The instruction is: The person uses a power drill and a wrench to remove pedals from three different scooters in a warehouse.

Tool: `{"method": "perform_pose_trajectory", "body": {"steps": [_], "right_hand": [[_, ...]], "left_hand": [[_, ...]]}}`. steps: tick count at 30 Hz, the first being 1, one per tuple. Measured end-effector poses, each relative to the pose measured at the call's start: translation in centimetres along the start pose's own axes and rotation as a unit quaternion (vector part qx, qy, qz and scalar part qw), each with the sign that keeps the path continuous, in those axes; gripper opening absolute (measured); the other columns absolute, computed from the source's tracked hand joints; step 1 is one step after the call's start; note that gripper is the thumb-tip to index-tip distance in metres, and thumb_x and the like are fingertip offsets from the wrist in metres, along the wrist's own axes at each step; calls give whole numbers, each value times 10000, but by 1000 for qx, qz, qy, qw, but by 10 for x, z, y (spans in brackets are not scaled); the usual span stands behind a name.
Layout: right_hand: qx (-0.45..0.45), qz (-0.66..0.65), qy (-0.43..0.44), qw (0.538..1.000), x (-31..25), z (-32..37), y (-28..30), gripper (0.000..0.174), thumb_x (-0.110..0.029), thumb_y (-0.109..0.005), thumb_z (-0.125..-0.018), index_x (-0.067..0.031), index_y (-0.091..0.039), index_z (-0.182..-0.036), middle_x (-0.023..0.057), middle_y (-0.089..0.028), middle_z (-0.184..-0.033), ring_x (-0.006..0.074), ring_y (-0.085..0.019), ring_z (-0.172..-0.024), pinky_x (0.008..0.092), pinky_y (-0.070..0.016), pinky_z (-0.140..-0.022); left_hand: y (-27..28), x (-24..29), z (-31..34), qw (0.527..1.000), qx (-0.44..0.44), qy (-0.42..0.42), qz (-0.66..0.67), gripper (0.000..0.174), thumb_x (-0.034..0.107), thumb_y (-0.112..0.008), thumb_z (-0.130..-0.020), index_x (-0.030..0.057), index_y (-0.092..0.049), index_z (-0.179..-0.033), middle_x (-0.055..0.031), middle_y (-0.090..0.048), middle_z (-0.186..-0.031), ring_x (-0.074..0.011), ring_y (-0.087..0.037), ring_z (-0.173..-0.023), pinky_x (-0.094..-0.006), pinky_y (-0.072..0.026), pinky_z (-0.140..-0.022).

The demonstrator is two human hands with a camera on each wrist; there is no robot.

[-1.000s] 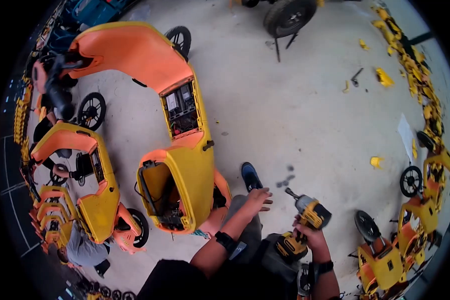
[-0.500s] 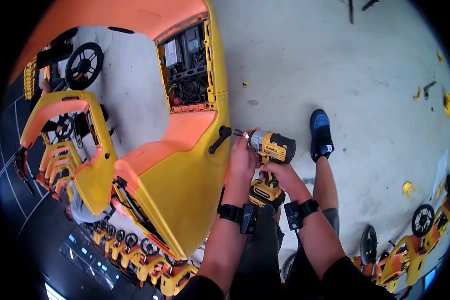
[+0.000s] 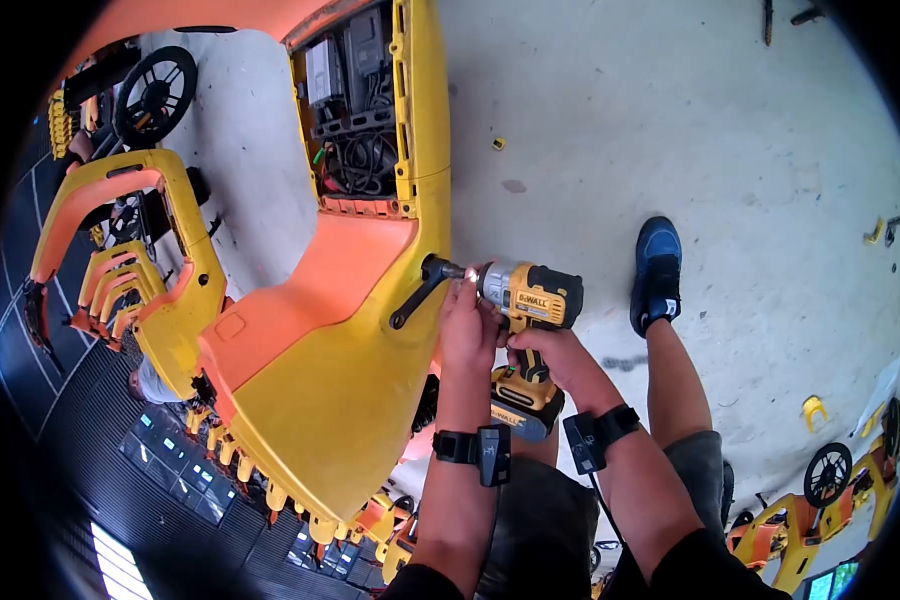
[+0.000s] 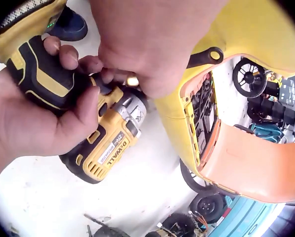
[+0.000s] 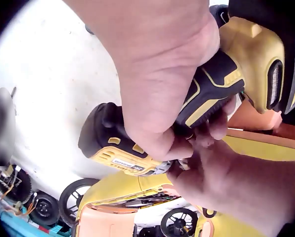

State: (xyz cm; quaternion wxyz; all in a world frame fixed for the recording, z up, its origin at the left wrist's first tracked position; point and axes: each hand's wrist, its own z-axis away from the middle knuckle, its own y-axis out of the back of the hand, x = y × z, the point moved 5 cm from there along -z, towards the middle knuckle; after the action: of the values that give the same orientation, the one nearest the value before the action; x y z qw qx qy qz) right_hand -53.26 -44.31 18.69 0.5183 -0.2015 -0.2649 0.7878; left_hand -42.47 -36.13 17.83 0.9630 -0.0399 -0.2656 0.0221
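Note:
A yellow-and-black cordless impact driver (image 3: pixel 530 295) lies level across the head view, its nose toward a black crank arm (image 3: pixel 417 297). That crank arm sticks out from the side of a yellow-and-orange bike body (image 3: pixel 365 385). The driver's dark socket bit (image 3: pixel 454 271) meets the crank's upper end. My right hand (image 3: pixel 560 357) grips the handle, just above the battery (image 3: pixel 526 402). Below the nose, my left hand (image 3: pixel 467 325) holds the driver's front with curled fingers, its index finger lying up along the bit. In the left wrist view that hand (image 4: pixel 147 47) partly covers the nose.
Above the crank, an open bay (image 3: pixel 355 120) in the body shows wiring and grey boxes. Another yellow-and-orange bike (image 3: pixel 170 260) stands at the left. My shoe (image 3: pixel 658 270) is on the pale floor at the right. More bike frames (image 3: pixel 800 520) line the lower right.
My left hand, free and spread at first, has come onto the driver's front. The driver has moved left, and its bit has reached the crank's end. The bike body appears nearer.

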Motion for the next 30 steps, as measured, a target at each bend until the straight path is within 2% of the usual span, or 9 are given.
{"method": "perform_pose_trajectory", "body": {"steps": [4,6,10,16,19,21,24,26,30], "right_hand": [[1,-7,4,1000,9,-6,3,235,-41,-604,-780,13,-625,-1008,64,-641,-820,162,-617,-688,278,-498,-654],[3,-8,3,1000,12,-6,4,258,-24,-605,-773,15,-621,-1028,68,-645,-836,166,-621,-699,279,-502,-656],[-8,-19,-6,1000,15,-5,4,278,-11,-604,-777,17,-615,-1053,73,-649,-869,169,-624,-707,277,-506,-662],[11,-12,-14,1000,14,-6,8,298,-9,-611,-775,21,-614,-1071,70,-647,-888,164,-623,-723,275,-509,-677],[-8,-21,-22,999,11,-8,7,312,-3,-603,-769,24,-611,-1080,79,-647,-914,166,-623,-728,277,-513,-676],[-34,-43,-22,998,9,-10,5,330,-3,-595,-768,25,-602,-1097,92,-645,-944,167,-621,-730,277,-513,-662],[-25,-35,-8,999,11,-12,7,352,-5,-583,-764,22,-595,-1114,101,-642,-957,164,-617,-726,275,-512,-643],[-27,-37,-8,999,11,-13,9,338,-1,-588,-757,22,-602,-1093,94,-646,-932,159,-611,-698,271,-498,-626],[-42,-43,-13,998,8,-8,3,304,-5,-601,-743,15,-611,-1046,77,-639,-865,149,-595,-641,266,-480,-606]], "left_hand": [[-4,-1,2,999,-45,19,-13,346,244,-403,-1029,-25,-538,-1198,-116,-651,-1046,-176,-641,-821,-294,-521,-695],[-6,1,3,999,-37,25,-16,337,246,-401,-1029,-10,-542,-1199,-108,-654,-1030,-139,-603,-722,-263,-478,-586],[-5,7,10,999,7,20,-43,330,234,-403,-1026,-10,-545,-1198,-95,-653,-1009,-119,-561,-665,-245,-430,-526],[0,0,3,996,-74,51,-7,307,200,-447,-1006,-5,-515,-1224,-73,-635,-966,-127,-532,-633,-226,-396,-506],[16,-4,8,999,-11,30,14,372,273,-476,-1003,-10,-491,-1244,-88,-622,-974,-177,-572,-657,-261,-466,-553],[44,3,12,984,155,-37,-80,480,380,-491,-993,-25,-481,-1250,-125,-620,-1055,-253,-653,-785,-319,-535,-645],[24,35,35,959,181,-90,-197,583,473,-496,-973,-38,-471,-1252,-159,-604,-1162,-295,-679,-934,-348,-559,-718],[21,45,39,956,195,-103,-196,596,486,-484,-975,-53,-486,-1228,-173,-607,-1193,-301,-684,-954,-318,-551,-687],[17,52,40,931,237,-152,-234,607,476,-463,-989,-119,-583,-1007,-175,-681,-943,-238,-704,-767,-262,-505,-614]]}}
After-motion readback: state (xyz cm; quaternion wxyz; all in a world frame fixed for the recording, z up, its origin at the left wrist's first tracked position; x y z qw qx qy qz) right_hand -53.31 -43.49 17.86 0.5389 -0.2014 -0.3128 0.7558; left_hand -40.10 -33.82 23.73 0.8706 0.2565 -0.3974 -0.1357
